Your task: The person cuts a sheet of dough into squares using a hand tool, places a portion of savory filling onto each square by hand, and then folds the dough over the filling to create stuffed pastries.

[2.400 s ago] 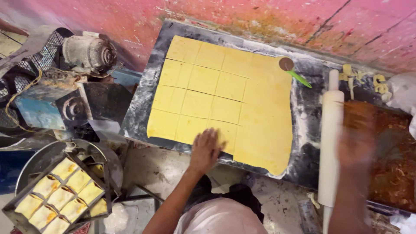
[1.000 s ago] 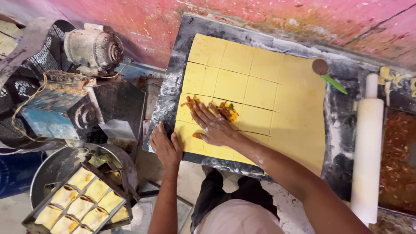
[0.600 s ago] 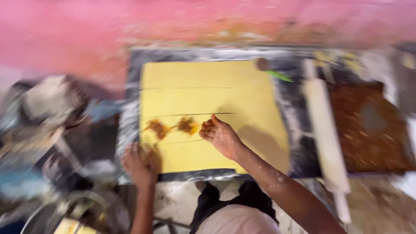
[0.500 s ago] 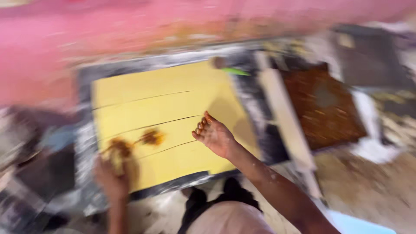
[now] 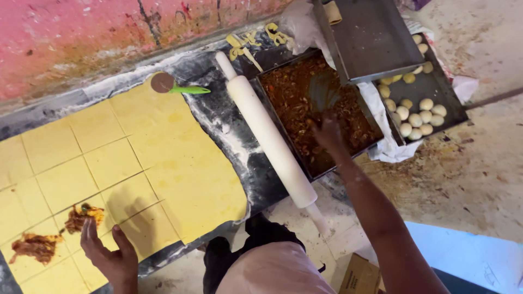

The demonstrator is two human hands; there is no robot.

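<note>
A pink, stained wall (image 5: 81, 38) fills the upper left of the frame, and below it a dark, floured work slab (image 5: 229, 125) runs from the left edge toward the centre. Most of that slab is covered by a wide sheet of yellow dough (image 5: 136, 163), scored into squares and reaching from the left edge to about the middle of the frame. A long white rolling pin (image 5: 269, 136) lies slantwise at the centre, just right of the dough. Right of the pin sits a dark tray of reddish-brown filling (image 5: 305, 103), upper centre. Above and right of it a bare metal tray (image 5: 376, 35) rests tilted over a further tray holding small pale dough balls (image 5: 417, 111) at the upper right.

The right hand (image 5: 328, 132) is in the filling tray, on the filling; it is blurred, so I cannot tell whether its fingers are apart or closed. The left hand (image 5: 106, 253) lies at the lower left on the near edge of the dough, fingers spread flat and holding nothing. Just left of it two dabs of filling (image 5: 81, 215) sit on dough squares. A round cutter with a green handle (image 5: 171, 85) lies at the dough's top corner, upper centre-left
</note>
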